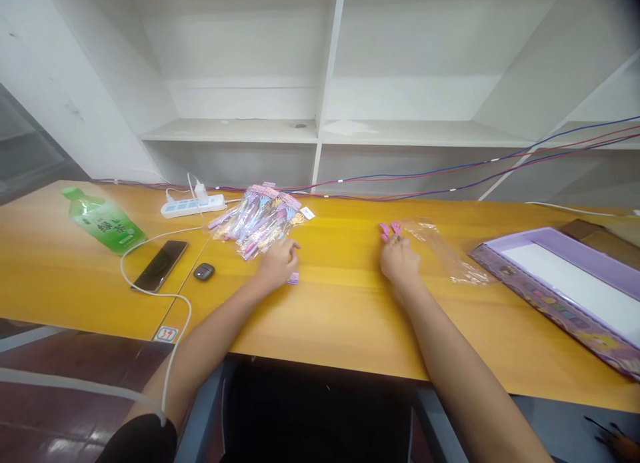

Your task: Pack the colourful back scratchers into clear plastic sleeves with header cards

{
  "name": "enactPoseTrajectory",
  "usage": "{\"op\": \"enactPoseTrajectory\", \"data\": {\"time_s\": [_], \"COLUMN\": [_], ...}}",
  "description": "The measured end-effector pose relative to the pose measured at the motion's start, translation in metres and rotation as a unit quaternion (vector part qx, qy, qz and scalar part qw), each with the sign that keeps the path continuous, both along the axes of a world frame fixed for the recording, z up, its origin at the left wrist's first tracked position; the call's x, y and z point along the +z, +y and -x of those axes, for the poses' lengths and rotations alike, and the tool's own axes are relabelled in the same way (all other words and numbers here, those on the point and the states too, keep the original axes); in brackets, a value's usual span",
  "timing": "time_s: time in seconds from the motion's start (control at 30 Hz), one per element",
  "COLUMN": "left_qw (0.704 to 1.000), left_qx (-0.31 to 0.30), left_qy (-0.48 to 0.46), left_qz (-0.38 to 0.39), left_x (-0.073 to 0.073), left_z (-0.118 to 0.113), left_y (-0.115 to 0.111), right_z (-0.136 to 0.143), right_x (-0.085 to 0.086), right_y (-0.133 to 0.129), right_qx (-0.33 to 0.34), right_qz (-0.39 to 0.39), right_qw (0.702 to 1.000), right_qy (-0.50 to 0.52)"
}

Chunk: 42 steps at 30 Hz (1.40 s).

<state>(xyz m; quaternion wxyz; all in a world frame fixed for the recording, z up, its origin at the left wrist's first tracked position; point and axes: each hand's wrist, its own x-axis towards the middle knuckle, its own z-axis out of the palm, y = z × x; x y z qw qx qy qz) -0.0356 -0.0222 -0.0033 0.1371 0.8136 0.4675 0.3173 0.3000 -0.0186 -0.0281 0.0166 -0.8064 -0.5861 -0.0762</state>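
Note:
My left hand (277, 261) is above the table with its fingers curled in; what they hold, if anything, is hidden. A small purple card (293, 278) shows just below that hand. Close beyond it lies a pile of clear plastic packets (260, 216) with pink, blue and tan hand-shaped items inside. My right hand (400, 261) is closed, and small pink hand-shaped pieces (396, 228) stick out past its fingers; their lower parts are hidden. Right of this hand lies a crumpled clear plastic bag (440, 249), flat on the table.
A purple open box (535, 239) lies at the right. To the left are a green bottle (105, 221) on its side, a phone (161, 266), a small dark case (204, 271) and a white power strip (194, 206) with a cable. Shelves (230, 131) rise behind.

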Motion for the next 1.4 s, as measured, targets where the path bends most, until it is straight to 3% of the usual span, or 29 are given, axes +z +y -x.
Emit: {"op": "enactPoseTrajectory", "data": {"time_s": [0.17, 0.33, 0.6, 0.83, 0.97, 1.13, 1.23, 1.33, 1.4], "left_qw": [0.968, 0.940, 0.938, 0.955, 0.958, 0.957, 0.953, 0.940, 0.937], "left_qx": [0.214, 0.295, 0.292, 0.261, 0.262, 0.286, 0.287, 0.250, 0.193], "left_qy": [0.124, 0.168, 0.186, 0.141, 0.113, 0.013, -0.094, -0.230, -0.290], "left_qz": [-0.046, -0.037, -0.027, 0.014, -0.006, -0.038, -0.031, -0.022, -0.036], "left_x": [0.010, 0.012, 0.008, 0.000, -0.003, 0.001, 0.008, 0.016, 0.020], "left_z": [0.036, 0.057, 0.064, 0.072, 0.069, 0.062, 0.061, 0.057, 0.051], "left_y": [0.027, 0.039, 0.047, 0.060, 0.060, 0.060, 0.059, 0.053, 0.046], "right_z": [0.000, 0.001, 0.019, 0.035, 0.033, 0.030, 0.029, 0.027, 0.028], "right_x": [-0.003, 0.003, 0.013, 0.017, 0.016, 0.013, 0.012, 0.012, 0.011], "right_y": [0.002, 0.000, -0.010, -0.017, -0.017, -0.015, -0.015, -0.014, -0.012], "right_qx": [-0.053, -0.039, 0.014, 0.052, 0.064, 0.075, 0.079, 0.084, 0.116], "right_qz": [-0.049, -0.071, -0.083, -0.044, -0.045, -0.060, -0.061, -0.085, -0.131], "right_qw": [0.996, 0.994, 0.995, 0.994, 0.991, 0.987, 0.986, 0.980, 0.961], "right_qy": [0.058, 0.072, 0.057, 0.090, 0.109, 0.125, 0.132, 0.156, 0.213]}}
